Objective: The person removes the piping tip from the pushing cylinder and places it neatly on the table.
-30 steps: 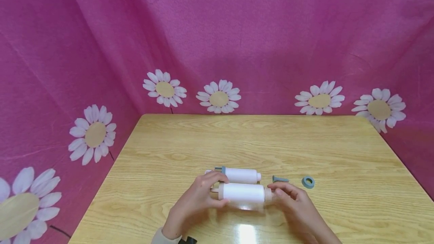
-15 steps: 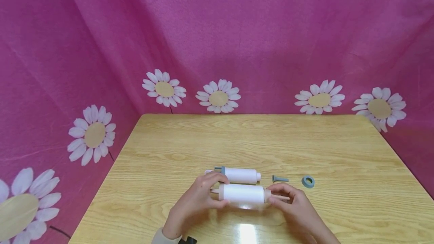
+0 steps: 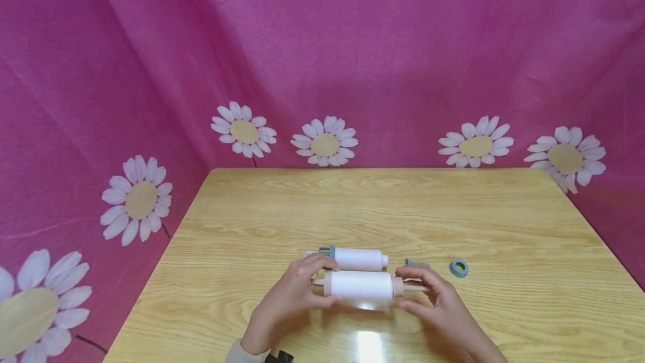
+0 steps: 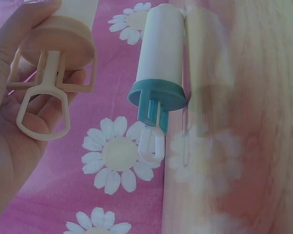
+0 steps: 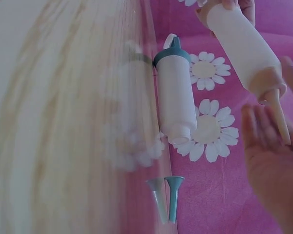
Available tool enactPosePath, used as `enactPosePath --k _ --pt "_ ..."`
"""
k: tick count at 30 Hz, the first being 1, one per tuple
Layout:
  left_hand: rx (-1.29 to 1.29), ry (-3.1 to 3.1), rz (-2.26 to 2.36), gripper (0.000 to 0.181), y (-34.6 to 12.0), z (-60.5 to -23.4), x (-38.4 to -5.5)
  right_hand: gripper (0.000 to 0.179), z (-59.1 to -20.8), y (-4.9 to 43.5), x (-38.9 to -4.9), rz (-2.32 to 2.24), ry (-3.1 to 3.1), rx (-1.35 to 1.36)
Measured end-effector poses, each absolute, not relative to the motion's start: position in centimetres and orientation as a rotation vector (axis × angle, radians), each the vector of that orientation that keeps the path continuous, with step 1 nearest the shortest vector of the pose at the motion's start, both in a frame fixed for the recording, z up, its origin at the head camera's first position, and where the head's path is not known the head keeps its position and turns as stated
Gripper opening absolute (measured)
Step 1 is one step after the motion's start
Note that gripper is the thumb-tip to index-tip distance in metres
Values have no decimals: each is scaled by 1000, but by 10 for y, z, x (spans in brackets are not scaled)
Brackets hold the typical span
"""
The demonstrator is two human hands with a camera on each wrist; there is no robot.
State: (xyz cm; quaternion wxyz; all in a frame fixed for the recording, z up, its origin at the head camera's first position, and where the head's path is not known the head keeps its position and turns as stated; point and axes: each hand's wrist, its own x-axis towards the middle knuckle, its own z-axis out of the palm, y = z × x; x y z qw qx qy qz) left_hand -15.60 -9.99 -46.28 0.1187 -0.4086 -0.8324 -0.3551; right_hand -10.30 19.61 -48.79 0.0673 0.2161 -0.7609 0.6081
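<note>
As a person is working at a wood-grain table (image 3: 302, 206), the left hand (image 3: 297, 287) is gripping a white tube (image 3: 361, 284) at its beige collar (image 4: 58, 41), thumb and fingers curling round it, while a loop handle (image 4: 43, 90) is jutting out behind. The tube is lying crosswise in front of the person; whether it is touching the tabletop cannot be told. Looking like smooth, hard plastic, it is probably handling as light and stiff, its barrel offering a slippery surface and its flared collar a surer hold. Just beyond, a second tube (image 3: 359, 259) with a teal cap is lying alongside. At the right end a slim beige nozzle (image 5: 279, 117) is pointing outward, likely the most fragile part and best pinched near its base. Around it the right hand (image 3: 438, 307) is spreading, thumb and fingers apart. Beyond those fingers a teal nozzle (image 5: 173, 197) is lying partly hidden; farther right, a teal ring (image 3: 458, 268) is resting.
</note>
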Motion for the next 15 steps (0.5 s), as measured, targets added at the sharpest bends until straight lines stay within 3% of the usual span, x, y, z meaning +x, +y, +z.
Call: enactPosePath --k 4,7,15 --pt "-1195 -2431 -1051 42 -100 -461 -156 27 -482 194 -101 1915 -2454 306" --pt "-1202 -2427 -1037 42 -100 -460 -156 29 -478 193 -100 1996 -2534 93" --pt "-1224 -2428 -1017 42 -100 -459 -155 28 -479 193 -101 2009 -2564 133"
